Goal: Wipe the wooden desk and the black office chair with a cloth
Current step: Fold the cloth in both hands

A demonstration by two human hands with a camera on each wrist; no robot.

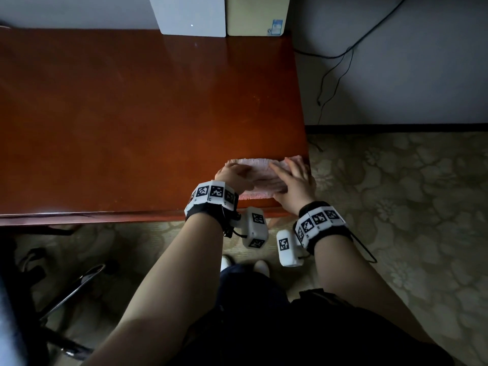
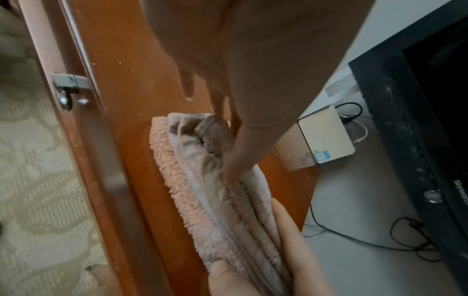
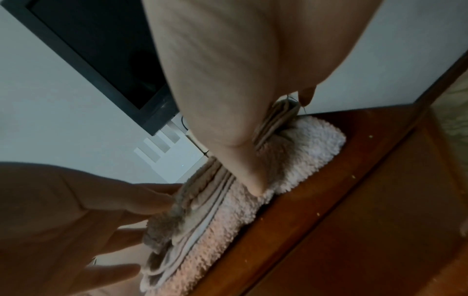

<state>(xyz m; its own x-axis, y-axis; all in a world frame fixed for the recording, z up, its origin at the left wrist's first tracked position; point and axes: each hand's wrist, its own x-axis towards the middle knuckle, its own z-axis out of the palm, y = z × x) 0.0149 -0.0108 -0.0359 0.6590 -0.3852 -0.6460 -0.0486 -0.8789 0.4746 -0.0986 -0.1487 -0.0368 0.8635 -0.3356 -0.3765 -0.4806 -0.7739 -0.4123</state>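
Note:
A folded pink fluffy cloth (image 1: 260, 169) lies on the near right corner of the reddish wooden desk (image 1: 132, 114). My left hand (image 1: 235, 173) rests on its left end and my right hand (image 1: 287, 170) lies flat on its right end, fingers straight. In the left wrist view my thumb presses into the cloth (image 2: 202, 190) and the right hand's fingers (image 2: 288, 236) cover its far end. In the right wrist view my thumb pushes on the cloth (image 3: 298, 152) and the left hand (image 3: 76, 210) touches its folded edge with spread fingers. The black office chair (image 1: 60, 294) shows only its base, at lower left.
A white box (image 1: 192, 17) and a beige box (image 1: 257, 17) stand at the desk's back edge. Black cables (image 1: 338, 75) hang on the wall to the right. A black screen (image 2: 418, 120) is mounted above. Patterned carpet (image 1: 396, 207) lies beyond the desk's right edge.

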